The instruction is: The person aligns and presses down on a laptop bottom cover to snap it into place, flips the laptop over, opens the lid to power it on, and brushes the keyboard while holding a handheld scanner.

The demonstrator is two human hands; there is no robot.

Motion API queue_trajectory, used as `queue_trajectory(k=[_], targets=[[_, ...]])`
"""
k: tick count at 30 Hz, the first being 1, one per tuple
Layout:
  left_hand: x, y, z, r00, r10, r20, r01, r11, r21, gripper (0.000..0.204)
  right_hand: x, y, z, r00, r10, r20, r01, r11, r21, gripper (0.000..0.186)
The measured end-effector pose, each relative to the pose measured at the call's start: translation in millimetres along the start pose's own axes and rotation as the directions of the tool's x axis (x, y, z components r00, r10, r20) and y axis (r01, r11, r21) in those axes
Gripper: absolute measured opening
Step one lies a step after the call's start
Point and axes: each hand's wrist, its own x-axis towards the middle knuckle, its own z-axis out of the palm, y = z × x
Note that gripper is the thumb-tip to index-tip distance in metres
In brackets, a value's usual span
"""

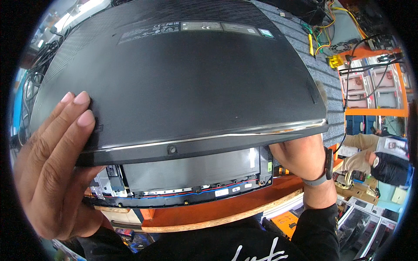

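A black laptop bottom cover (pixel 200 87), its outer face up with printed labels at the far side, is raised and tilted over an opened laptop base (pixel 165 201). Under its near edge show a large dark battery (pixel 191 172), thin red and blue wires and part of a circuit board. My left hand (pixel 54 161) grips the cover's near left corner, fingers flat on top and thumb beneath. The arm of my right hand (pixel 296 156) passes under the cover's near right corner. The cover hides most of that hand, its fingers included.
A ribbed grey mat (pixel 334 111) lies on the bench, whose wooden front edge (pixel 226 224) runs before me. Cables (pixel 37 65) crowd the left. At the far right are coloured wires, a yellow-handled tool (pixel 311 44) and shelves of boxes. Another person (pixel 387 161) is off to the right.
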Motion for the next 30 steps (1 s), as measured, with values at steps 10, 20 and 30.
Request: queue_trajectory(k=[10,20,30], targets=[[0.7,0.7,-1.8,0.999,0.036,0.029,-0.035,0.999,-0.031,0.046,-1.4,-6.2,0.6,0.999,0.027,0.041,-0.024,0.996,-0.082,0.018],[-1.4,-4.3,-3.6,0.994,0.023,0.102,-0.024,1.0,0.009,0.047,0.9,-12.3,-0.4,1.0,-0.017,0.026,0.021,0.989,-0.149,0.019],[-3.9,-3.6,-1.9,0.997,0.012,0.072,-0.012,1.0,-0.004,0.047,0.9,-13.8,0.5,1.0,-0.018,0.004,0.018,0.987,-0.16,0.018]])
